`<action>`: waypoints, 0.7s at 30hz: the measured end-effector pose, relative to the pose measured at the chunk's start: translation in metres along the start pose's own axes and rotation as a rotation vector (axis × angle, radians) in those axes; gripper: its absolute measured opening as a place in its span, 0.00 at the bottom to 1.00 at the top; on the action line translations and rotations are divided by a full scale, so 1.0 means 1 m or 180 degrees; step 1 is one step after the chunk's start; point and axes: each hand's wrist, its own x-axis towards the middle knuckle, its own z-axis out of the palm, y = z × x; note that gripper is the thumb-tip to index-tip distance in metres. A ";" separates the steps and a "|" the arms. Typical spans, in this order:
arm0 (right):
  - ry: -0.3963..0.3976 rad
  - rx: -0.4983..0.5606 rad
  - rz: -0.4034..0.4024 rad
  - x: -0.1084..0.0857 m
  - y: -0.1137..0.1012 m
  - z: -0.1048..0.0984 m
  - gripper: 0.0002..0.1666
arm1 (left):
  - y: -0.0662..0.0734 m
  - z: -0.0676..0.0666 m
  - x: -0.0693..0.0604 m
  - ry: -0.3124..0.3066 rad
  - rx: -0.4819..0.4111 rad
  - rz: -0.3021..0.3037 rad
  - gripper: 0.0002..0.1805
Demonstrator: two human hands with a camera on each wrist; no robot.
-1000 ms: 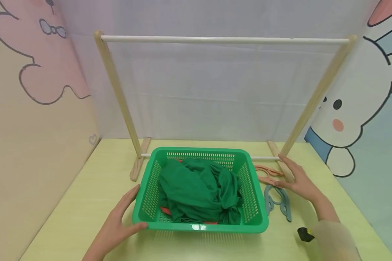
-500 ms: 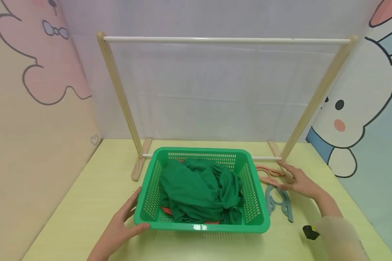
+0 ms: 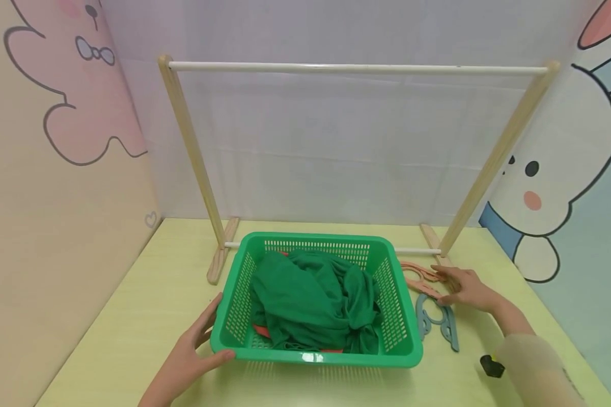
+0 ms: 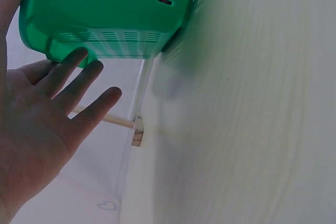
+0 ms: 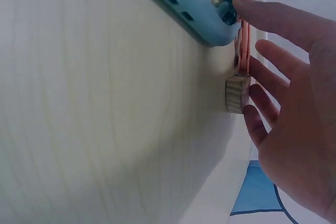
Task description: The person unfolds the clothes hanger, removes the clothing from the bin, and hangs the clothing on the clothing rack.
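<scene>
A green basket (image 3: pixel 409 316) holds crumpled green cloth (image 3: pixel 302 299) with bits of red showing beneath it. My left hand (image 3: pixel 188 356) is at its front left corner, thumb on the rim and fingers along the side; the left wrist view shows this hand (image 4: pixel 39 124) with fingers spread. Right of the basket, an orange hanger (image 3: pixel 424 288) lies behind a blue-grey hanger (image 3: pixel 450 332). My right hand (image 3: pixel 473 290) is over the orange hanger's right end, fingers loosely bent. In the right wrist view its thumb reaches the orange hanger (image 5: pixel 244 48); firm contact is unclear.
Behind the basket stands a rack with a white top bar (image 3: pixel 336 69), wooden posts and wooden feet (image 3: pixel 218 265). A small black object (image 3: pixel 491 366) is beside the right sleeve (image 3: pixel 532 359). Walls with cartoon drawings flank the table (image 3: pixel 127 322).
My right hand has come down from the rack's right post toward the orange hanger's end. The left hand stays at the basket corner. The head view has shifted slightly.
</scene>
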 end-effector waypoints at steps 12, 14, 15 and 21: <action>0.0026 0.0062 0.0106 -0.004 -0.007 -0.003 0.44 | 0.005 0.001 0.000 0.0005 -0.0090 0.0080 0.54; 0.0094 0.0067 0.0082 -0.005 -0.009 -0.005 0.43 | 0.005 0.002 0.000 0.0010 -0.0076 0.0065 0.54; 0.0113 0.0103 0.0083 -0.005 -0.009 -0.005 0.43 | 0.004 0.002 0.000 0.0016 -0.0072 0.0048 0.54; 0.0059 0.0388 0.0112 -0.006 -0.019 -0.010 0.41 | 0.001 0.002 0.000 0.0026 -0.0015 -0.0024 0.54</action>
